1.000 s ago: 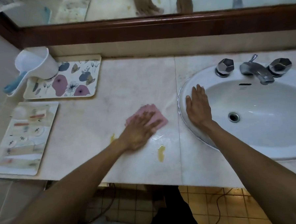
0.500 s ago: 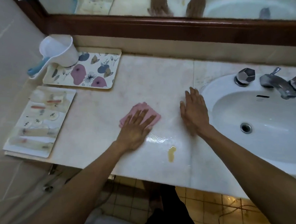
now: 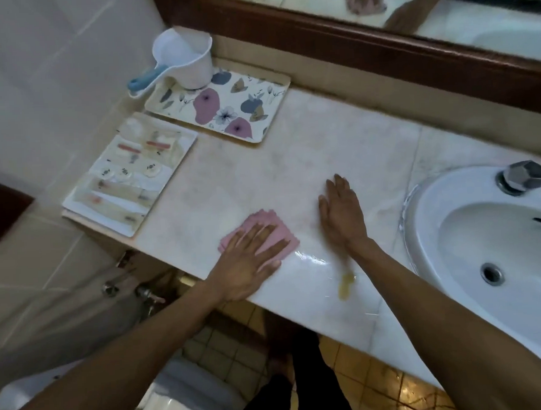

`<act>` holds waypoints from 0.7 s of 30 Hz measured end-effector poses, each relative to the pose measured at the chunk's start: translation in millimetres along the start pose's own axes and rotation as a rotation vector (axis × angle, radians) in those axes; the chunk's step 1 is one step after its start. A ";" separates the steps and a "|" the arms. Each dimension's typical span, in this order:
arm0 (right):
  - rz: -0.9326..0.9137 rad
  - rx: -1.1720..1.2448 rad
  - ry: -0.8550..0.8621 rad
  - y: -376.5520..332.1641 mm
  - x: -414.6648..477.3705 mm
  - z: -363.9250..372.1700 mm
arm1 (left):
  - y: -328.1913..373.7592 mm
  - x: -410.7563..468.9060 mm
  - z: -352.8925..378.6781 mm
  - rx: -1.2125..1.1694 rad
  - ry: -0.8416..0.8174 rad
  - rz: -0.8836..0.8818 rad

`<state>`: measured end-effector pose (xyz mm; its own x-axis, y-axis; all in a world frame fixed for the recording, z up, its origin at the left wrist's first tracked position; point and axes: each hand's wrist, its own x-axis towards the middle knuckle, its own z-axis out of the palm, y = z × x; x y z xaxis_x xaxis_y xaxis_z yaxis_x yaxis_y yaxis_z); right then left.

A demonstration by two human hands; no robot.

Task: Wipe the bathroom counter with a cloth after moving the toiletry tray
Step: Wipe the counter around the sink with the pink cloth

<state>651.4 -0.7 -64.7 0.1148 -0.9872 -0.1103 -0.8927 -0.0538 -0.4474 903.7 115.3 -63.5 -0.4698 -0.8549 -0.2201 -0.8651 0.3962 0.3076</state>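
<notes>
Fingers (image 3: 264,235) of the left hand (image 3: 247,265) lie straight and spread, pressing flat on the pink cloth (image 3: 288,240), not curled round it. Compared with a second ago, hand and cloth have slid away from the sink (image 3: 420,222) toward the table's (image 3: 292,159) front edge. A wet shiny streak (image 3: 309,259) now lies on the sink side of the cloth. The right hand (image 3: 341,213) has come off the sink rim and now rests flat on the table, fingers straight, between cloth and sink, holding nothing. My read: the wipe is mid-stroke and working outward from the sink. The yellow spill (image 3: 345,284), at the front edge between cloth and sink, looks not yet wiped, so a return pass seems needed. The cloth is folded, small, mostly covered by the hand, with pink corners showing past the fingertips. The toiletry tray (image 3: 129,174) with its sachets sits at the table end farthest from the sink, well clear of the wiping. A floral tray (image 3: 220,110) carrying a white dipper (image 3: 186,62) sits behind it.
</notes>
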 end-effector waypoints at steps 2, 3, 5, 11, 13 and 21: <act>-0.005 -0.008 0.012 -2.3 -1.3 5.4 | -22.6 20.8 -11.0 0.062 0.000 -0.008; -0.012 -0.013 0.018 -1.3 -1.6 7.5 | -32.6 37.0 -18.7 0.089 0.047 -0.058; -0.024 -0.033 0.017 4.3 -3.1 11.0 | -38.5 70.2 -26.8 0.071 0.133 -0.247; -0.052 -0.035 0.064 14.1 -7.0 18.4 | 41.9 53.3 17.6 0.054 0.235 -0.126; -0.056 -0.049 0.080 15.2 -7.7 20.9 | 27.8 10.6 20.0 0.066 0.169 0.019; 0.003 0.035 0.128 -14.5 -0.8 22.1 | -85.6 44.3 -33.2 -0.019 0.202 -0.542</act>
<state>673.8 4.2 -77.7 0.0537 -0.9986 0.0014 -0.8769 -0.0479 -0.4784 962.8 32.3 -68.9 0.0839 -0.9818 -0.1704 -0.9686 -0.1205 0.2173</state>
